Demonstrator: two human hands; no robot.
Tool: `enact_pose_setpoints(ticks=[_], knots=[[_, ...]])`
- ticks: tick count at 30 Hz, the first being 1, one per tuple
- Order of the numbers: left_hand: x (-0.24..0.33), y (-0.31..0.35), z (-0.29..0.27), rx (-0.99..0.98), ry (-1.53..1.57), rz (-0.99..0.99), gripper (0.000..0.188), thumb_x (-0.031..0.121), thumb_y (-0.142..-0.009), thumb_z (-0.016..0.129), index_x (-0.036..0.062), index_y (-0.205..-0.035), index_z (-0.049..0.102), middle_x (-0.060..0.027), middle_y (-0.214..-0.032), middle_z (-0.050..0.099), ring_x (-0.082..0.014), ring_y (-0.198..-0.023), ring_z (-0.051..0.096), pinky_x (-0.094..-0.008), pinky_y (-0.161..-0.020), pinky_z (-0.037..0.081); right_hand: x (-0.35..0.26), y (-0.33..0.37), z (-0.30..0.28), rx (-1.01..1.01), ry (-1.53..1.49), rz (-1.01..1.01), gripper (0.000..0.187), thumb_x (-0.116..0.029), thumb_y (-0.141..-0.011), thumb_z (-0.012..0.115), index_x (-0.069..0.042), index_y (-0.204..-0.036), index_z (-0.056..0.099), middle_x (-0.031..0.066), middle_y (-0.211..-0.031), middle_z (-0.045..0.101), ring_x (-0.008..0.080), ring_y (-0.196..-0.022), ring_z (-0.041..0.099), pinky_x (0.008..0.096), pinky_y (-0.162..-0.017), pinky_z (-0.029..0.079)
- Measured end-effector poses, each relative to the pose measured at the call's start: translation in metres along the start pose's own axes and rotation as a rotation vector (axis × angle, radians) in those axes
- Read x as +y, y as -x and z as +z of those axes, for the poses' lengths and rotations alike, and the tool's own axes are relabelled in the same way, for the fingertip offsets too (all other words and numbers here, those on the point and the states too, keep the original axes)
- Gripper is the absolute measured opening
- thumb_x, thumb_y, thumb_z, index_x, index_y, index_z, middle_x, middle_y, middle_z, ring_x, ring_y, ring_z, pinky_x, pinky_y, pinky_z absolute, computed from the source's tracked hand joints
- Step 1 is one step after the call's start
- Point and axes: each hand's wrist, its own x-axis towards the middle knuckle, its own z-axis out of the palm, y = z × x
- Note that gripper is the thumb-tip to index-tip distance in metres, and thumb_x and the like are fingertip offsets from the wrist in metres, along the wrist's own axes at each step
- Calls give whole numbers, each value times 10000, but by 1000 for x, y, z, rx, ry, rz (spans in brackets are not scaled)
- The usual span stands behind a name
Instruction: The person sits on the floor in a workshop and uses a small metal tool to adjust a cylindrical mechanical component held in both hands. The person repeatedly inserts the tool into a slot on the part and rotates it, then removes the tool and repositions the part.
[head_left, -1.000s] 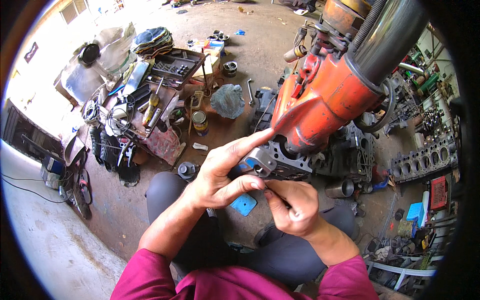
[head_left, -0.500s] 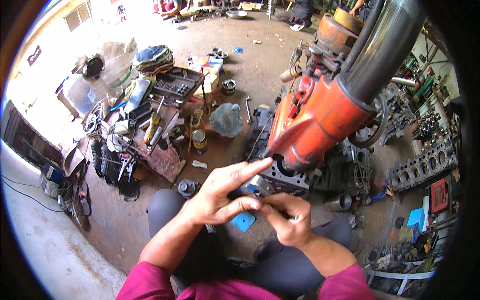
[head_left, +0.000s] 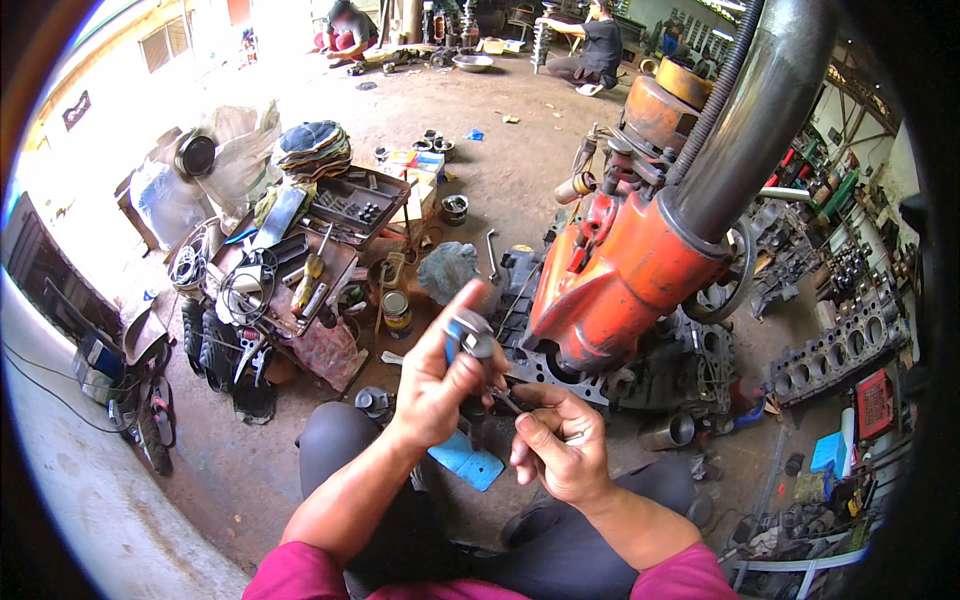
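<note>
My left hand (head_left: pixel 428 395) is closed around a rounded grey metal fitting (head_left: pixel 470 333) with a blue patch on its side; the forefinger points up and is blurred. From the right, a thin dark metal rod (head_left: pixel 507 402) reaches toward the fitting's lower end, pinched between thumb and forefinger of my right hand (head_left: pixel 565 448). Whether the rod touches the fitting I cannot tell. Just beyond both hands stands the orange boring machine (head_left: pixel 615 285) on an engine block (head_left: pixel 550 382). A blue flat piece (head_left: pixel 465 462) lies below my hands.
To the left is a low bench (head_left: pixel 325 270) crowded with tools, with a screwdriver (head_left: pixel 308 275) on it. A can (head_left: pixel 397 315) and a wrench (head_left: pixel 491 255) are on the floor. Another engine block (head_left: pixel 845 335) lies at right, near a red crate (head_left: pixel 875 403). Two people crouch farther back.
My left hand has tilted the fitting upright and shifted slightly left. My right hand has drawn a little apart from it, showing the thin rod. The view has tipped up a little.
</note>
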Motion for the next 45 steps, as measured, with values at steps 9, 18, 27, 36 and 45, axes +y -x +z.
enact_pose_setpoints(ticks=[9,18,27,36,45], knots=[[0,-28,-29,203,577,42,655,448,-990,531,138,-1512,287,-31,-963,537,-119,-785,526,-240,-569,460,32,-8,6,-106,658,-157,178,-171,-957,657,-4,-1017,673,-24,-837,560,46,-741,490,222,-652,406],[4,-29,-37,164,680,13,569,423,-1030,454,167,-1512,294,-10,-975,504,-105,-781,470,-230,-593,431,44,-6,20,-15,365,10,238,-248,-922,718,-42,-877,609,-58,-694,507,28,-610,418,217,-549,344],[-3,-31,-43,81,866,11,607,482,-1005,471,137,-1487,341,-16,-926,528,-122,-762,497,-267,-615,439,56,-3,20,-169,-289,259,235,-277,-1020,556,-69,-913,565,5,-768,550,83,-600,498,216,-552,388],[0,-31,-38,86,923,-8,617,515,-988,483,132,-1459,371,-14,-920,524,-122,-756,494,-257,-589,432,54,-2,22,-290,-560,390,384,-388,-1038,467,-25,-1000,586,65,-792,570,159,-621,542,287,-596,444],[1,-31,-36,64,960,-7,613,510,-991,479,135,-1463,370,-18,-917,528,-129,-754,493,-263,-590,425,54,0,22,-299,-538,387,397,-388,-1043,452,-16,-1002,583,63,-790,561,158,-625,540,282,-598,442]])
